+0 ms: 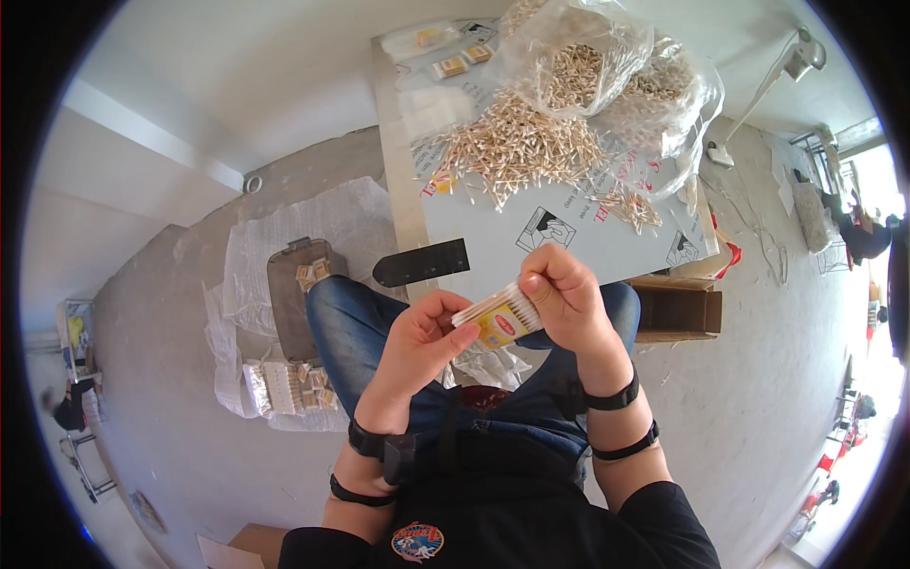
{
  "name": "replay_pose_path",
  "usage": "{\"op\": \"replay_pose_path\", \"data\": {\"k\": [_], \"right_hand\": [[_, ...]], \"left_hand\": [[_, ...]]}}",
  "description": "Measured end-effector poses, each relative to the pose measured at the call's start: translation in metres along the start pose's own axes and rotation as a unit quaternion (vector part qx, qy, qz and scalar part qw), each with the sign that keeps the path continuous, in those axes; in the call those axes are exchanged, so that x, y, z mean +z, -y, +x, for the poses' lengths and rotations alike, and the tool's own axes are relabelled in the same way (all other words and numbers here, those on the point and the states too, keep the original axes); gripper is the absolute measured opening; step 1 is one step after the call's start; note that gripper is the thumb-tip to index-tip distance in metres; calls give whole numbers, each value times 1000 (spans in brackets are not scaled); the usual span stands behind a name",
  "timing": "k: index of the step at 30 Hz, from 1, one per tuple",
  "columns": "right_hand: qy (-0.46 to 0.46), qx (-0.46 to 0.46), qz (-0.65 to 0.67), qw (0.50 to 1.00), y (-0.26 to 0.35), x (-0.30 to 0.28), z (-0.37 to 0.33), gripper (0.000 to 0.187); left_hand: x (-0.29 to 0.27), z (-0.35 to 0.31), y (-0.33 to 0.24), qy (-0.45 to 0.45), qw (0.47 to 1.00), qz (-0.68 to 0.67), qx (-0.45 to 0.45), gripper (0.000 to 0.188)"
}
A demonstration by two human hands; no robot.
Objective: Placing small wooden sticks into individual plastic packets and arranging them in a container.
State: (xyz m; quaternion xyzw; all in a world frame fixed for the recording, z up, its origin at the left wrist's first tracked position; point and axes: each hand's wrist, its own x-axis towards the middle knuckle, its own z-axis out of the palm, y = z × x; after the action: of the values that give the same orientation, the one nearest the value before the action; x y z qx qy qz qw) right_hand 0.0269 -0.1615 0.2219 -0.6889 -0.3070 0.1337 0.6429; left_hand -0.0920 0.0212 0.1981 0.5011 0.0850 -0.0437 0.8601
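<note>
Over my lap, both hands hold a small pack of cotton swabs [502, 320] with a yellow and white label and a red oval on it. My left hand [424, 343] pinches its left end between thumb and fingers. The other end is gripped by my right hand [569, 296], its fingers curled in and the thumb near the swab tips. White tips show along the pack's edges. Beyond my hands, a large heap of loose cotton swabs [517, 152] lies on the table [464, 232], spilling from clear plastic bags [583, 47]. A smaller scatter of swabs [627, 209] lies to the right.
A black flat strip [422, 263] juts over the table's near left edge. Finished-looking packs [450, 66] sit at the back left. On the floor left are a grey bin [289, 299] and more packs [313, 387] on plastic wrap. A cardboard box [678, 313] stands right, near a lamp [801, 57].
</note>
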Motion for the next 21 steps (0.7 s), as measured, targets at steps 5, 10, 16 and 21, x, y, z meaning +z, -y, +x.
{"op": "replay_pose_path", "data": {"k": [5, 10, 16, 21], "right_hand": [[8, -3, -19, 1000, 5, 0, 2, 19], [8, 34, 65, 997, -5, -5, -1, 13], [-12, 3, -26, 1000, -1, 1, 2, 16], [-16, -5, -54, 998, 3, 1, 4, 19]], "left_hand": [[5, 1, -3, 7, 1000, 8, -20, 25], [5, 1, -4, 4, 1000, 11, -19, 25], [4, 3, -2, -14, 1000, 13, -13, 24], [0, 5, 2, -23, 1000, 15, 0, 25]]}}
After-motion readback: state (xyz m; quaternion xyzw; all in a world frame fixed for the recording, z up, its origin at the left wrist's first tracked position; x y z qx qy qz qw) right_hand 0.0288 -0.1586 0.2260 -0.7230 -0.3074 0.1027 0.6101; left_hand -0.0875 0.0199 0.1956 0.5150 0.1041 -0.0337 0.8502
